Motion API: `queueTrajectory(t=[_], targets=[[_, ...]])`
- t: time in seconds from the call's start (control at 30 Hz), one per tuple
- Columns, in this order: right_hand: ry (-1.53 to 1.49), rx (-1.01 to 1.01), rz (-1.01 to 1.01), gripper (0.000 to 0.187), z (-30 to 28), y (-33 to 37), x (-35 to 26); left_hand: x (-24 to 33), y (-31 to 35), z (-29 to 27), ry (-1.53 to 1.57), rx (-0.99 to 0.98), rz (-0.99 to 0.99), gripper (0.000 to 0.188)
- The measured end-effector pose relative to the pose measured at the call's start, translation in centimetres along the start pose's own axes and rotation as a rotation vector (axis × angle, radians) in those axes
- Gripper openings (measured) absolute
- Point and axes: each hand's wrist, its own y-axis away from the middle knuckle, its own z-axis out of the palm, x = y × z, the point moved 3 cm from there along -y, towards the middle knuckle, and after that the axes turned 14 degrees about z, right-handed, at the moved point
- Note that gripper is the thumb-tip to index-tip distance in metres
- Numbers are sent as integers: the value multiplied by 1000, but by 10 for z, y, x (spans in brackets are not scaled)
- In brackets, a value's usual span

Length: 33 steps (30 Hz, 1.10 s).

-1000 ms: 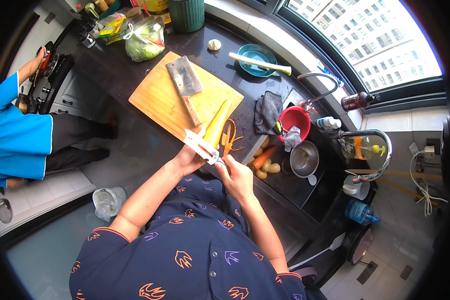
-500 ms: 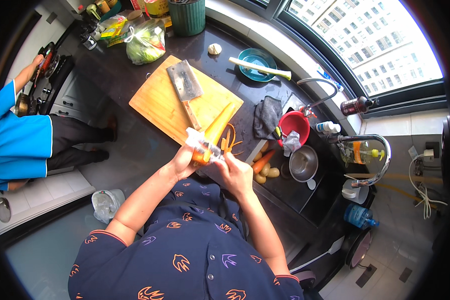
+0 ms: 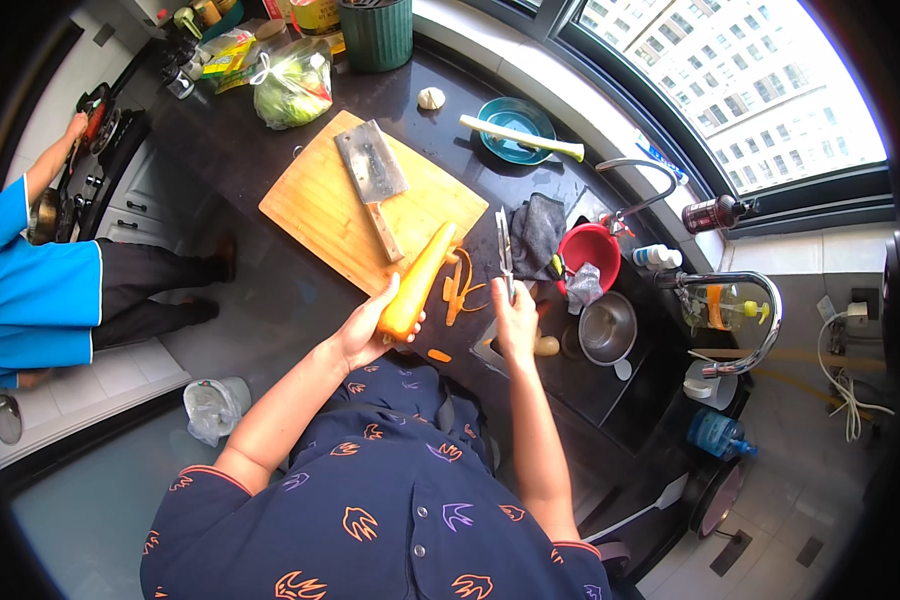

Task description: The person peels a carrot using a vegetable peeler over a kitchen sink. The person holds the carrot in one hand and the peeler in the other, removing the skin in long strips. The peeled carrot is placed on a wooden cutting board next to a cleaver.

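Observation:
My left hand [image 3: 363,332] is wrapped round the thick end of a large orange carrot [image 3: 420,287], whose thin end points away over the near edge of a wooden cutting board [image 3: 305,200]. In my right hand [image 3: 515,322] is a metal peeler [image 3: 505,243], its head pointing away from me and apart from the carrot. Curled orange peels [image 3: 456,293] lie on the dark counter between my hands, and a small orange scrap [image 3: 439,355] rests nearer to me. On the board lies a cleaver [image 3: 372,165] with a wooden handle.
Right of my right hand are a grey cloth [image 3: 537,236], a red bowl [image 3: 601,246], a steel bowl [image 3: 608,328] and a potato [image 3: 547,346]. Farther back stand a teal bowl [image 3: 515,146] and bagged vegetables [image 3: 292,90]. At left, a person in blue [image 3: 40,280] is at the stove.
My hands have moved apart: the right went rightward with the peeler, away from the carrot. The carrot's thick end now shows clearly in my left hand. The right hand now covers part of the vegetables.

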Motion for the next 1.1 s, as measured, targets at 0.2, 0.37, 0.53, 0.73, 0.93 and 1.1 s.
queueTrajectory(t=[0.2, 0.37, 0.53, 0.73, 0.93, 1.1], targets=[[-466, -104, 12, 36, 22, 24, -28, 0, -9, 11, -177, -78, 6, 49], [-424, -319, 77, 27, 2, 50, -52, -10, -11, 14, -7, -59, -7, 49], [149, -194, -258, 24, 0, 93, -52, -10, -19, 15, 51, 26, 32, 48], [307, -107, -485, 28, 4, 108, -57, -14, -35, 8, 62, -123, 63, 49], [337, -99, -526, 33, 8, 97, -52, -8, -23, 21, -41, 55, 129, 48], [207, -45, -243, 35, 7, 44, -31, -4, -6, 24, 7, -125, -10, 43]])
